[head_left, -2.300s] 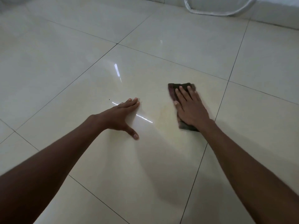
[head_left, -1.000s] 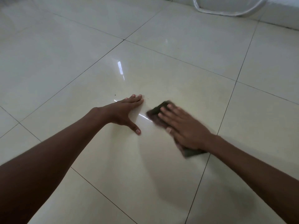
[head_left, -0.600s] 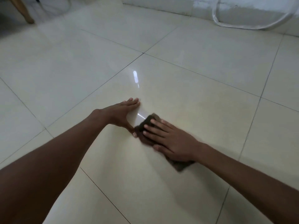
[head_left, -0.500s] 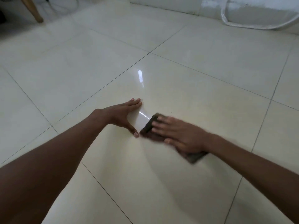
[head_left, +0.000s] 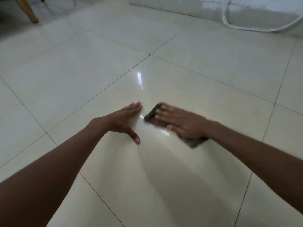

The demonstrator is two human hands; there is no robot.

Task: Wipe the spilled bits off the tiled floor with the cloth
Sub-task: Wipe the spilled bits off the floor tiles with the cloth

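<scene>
The right hand lies flat on the cloth, fingers straight and pointing left, pressing it against the floor; nothing is curled round it. The hand is blurred, so how each finger lies cannot be told more closely. The cloth is dark and folded, and it shows at two places: one end past the fingertips, the other corner out from under the heel of the hand, near the wrist. It lies on the same large cream tile as both hands, well inside the grout lines. The left hand rests on the floor just left of the cloth, fingers straight and together, pointing away from the person, with the thumb spread out toward the near side. It holds nothing. A narrow strip of bare tile shows between the left hand and the cloth; they are near but apart. A thin bright streak of reflected light crosses the tile between the two hands, and a small bright patch of glare sits farther off on the same tile. No bits can be made out on the tile. At the far left a wooden leg stands on the floor. At the far right a pale hose loops along the floor by the wall.
</scene>
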